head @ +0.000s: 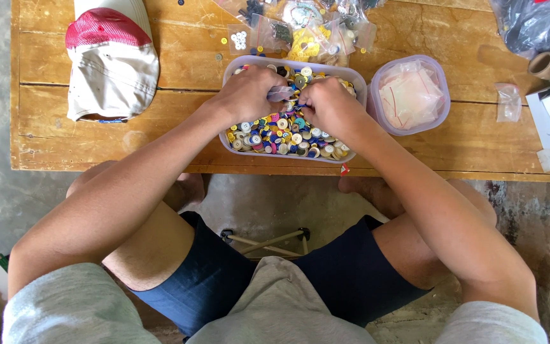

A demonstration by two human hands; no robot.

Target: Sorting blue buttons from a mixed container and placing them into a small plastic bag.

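Plastic bag [282, 93] pinched between left hand [247, 93] and right hand [327, 106], both grips clamped on it over button tub [237, 64]; loose pinch probably spills buttons onto bench [179, 70].

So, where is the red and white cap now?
In the head view, the red and white cap lies on the wooden table, at its far left corner, left of the tub of buttons.

Multicolour buttons [288, 130] in lilac tub [237, 64]; red/beige cap [112, 57].
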